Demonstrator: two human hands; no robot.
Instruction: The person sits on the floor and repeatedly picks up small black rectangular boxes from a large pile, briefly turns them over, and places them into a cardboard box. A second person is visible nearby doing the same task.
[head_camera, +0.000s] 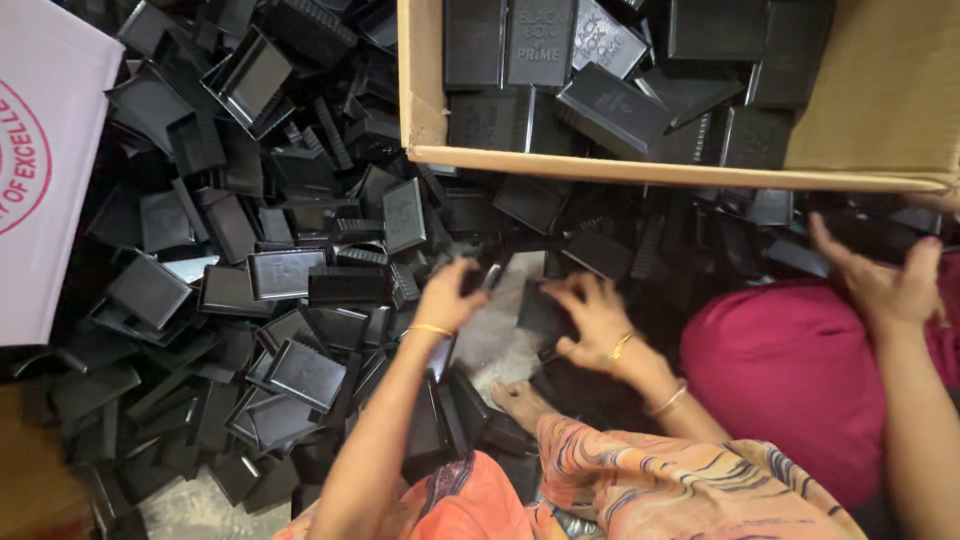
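hands (452, 297): three in view, two of them the wearer's, one a co-worker's at the right edge.
bangles (432, 329): three thin gold ones, one on the left wrist, two on the right arm.
bare foot (520, 402): one.
cardboard box (640, 172): one, open, with about a dozen black plastic cases showing inside.
loose black plastic trays and lids (283, 273): too many to count, dozens heaped on the floor.
white carton with a red round mark (45, 170): one.
magenta-clad knee (790, 375): one.
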